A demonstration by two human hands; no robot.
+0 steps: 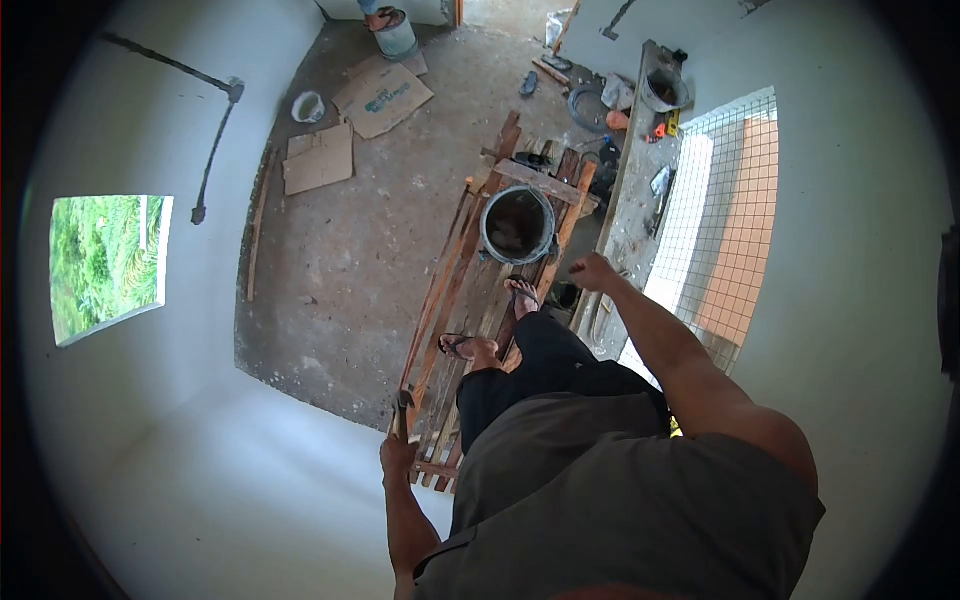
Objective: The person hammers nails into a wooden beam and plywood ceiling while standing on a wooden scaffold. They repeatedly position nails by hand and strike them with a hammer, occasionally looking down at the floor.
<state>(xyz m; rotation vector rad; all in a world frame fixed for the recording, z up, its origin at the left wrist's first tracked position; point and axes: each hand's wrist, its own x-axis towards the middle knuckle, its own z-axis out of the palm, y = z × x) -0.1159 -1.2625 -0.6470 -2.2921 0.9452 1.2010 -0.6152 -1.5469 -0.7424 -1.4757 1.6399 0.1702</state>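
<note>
My left hand (398, 456) is closed around the handle of a hammer (403, 406), its head up, beside the end of a plank platform (432, 468). My right hand (593, 272) is curled in a fist near the ledge under the window; whatever may be inside it is hidden. Both my sandalled feet stand on the planks. Just ahead of them a round dark bucket (517, 226) sits on the platform, with something dark inside.
Flattened cardboard (390, 102) lies on the concrete floor near a small white bucket (308, 107). A person's foot shows beside another bucket (397, 38). The ledge (627, 190) holds a bucket (664, 90) and tools. Mesh covers the right window (735, 240).
</note>
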